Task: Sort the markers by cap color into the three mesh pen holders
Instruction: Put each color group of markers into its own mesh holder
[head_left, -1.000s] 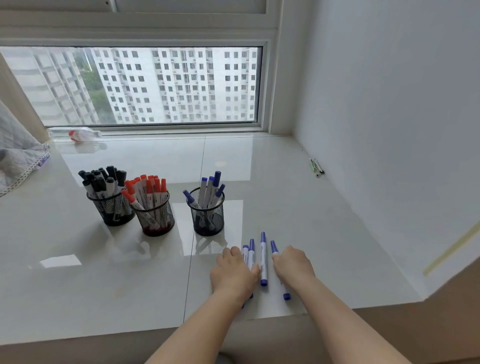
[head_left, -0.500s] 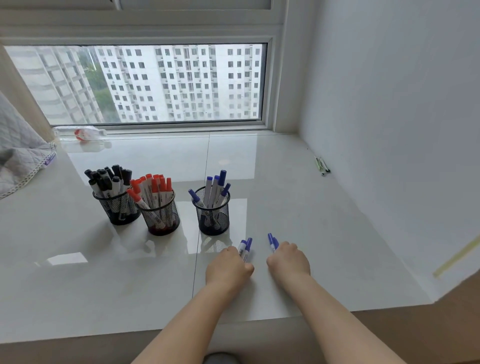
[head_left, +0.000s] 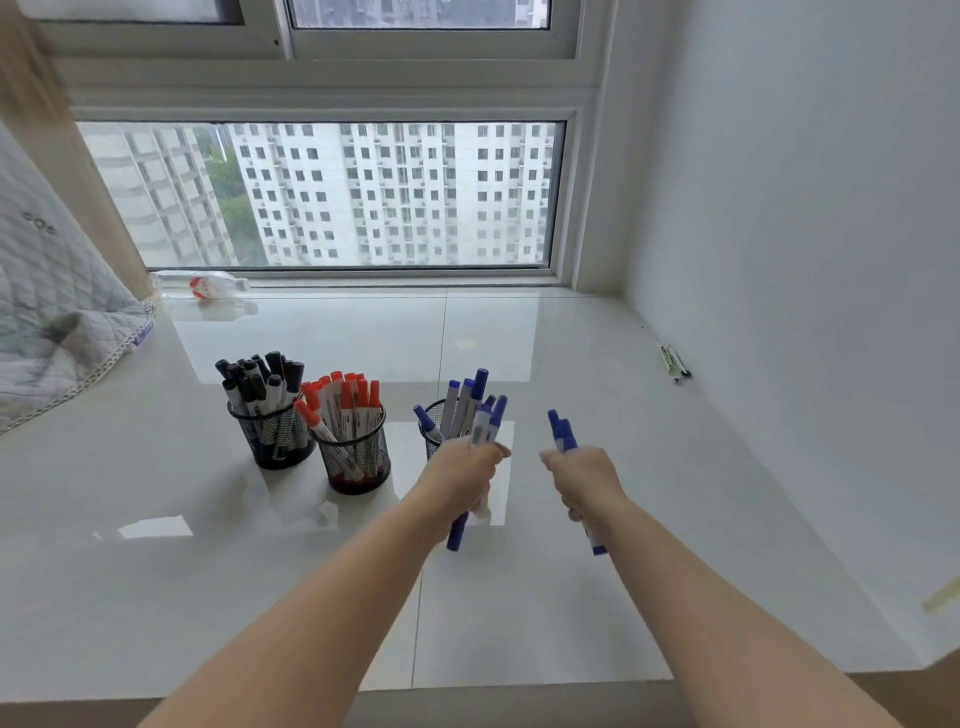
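Three black mesh holders stand in a row on the white sill. The left holder (head_left: 275, 441) is full of black-capped markers, the middle holder (head_left: 358, 457) of red-capped markers, and the right holder (head_left: 434, 431) has several blue-capped markers. My left hand (head_left: 462, 467) grips a small bunch of blue-capped markers (head_left: 485, 421), lifted just in front of the right holder and partly hiding it. My right hand (head_left: 587, 475) grips another bunch of blue-capped markers (head_left: 561, 431), raised to the right of that holder, caps pointing up.
A plastic bottle (head_left: 202, 283) lies by the window at the back left. A quilted grey cloth (head_left: 52, 312) covers the sill's left end. A small pen-like item (head_left: 675, 361) lies against the right wall. The sill's front edge runs below my forearms.
Both hands closed round the blue-capped markers that lay on the sill and lifted them up toward the right holder. The camera has tilted upward.
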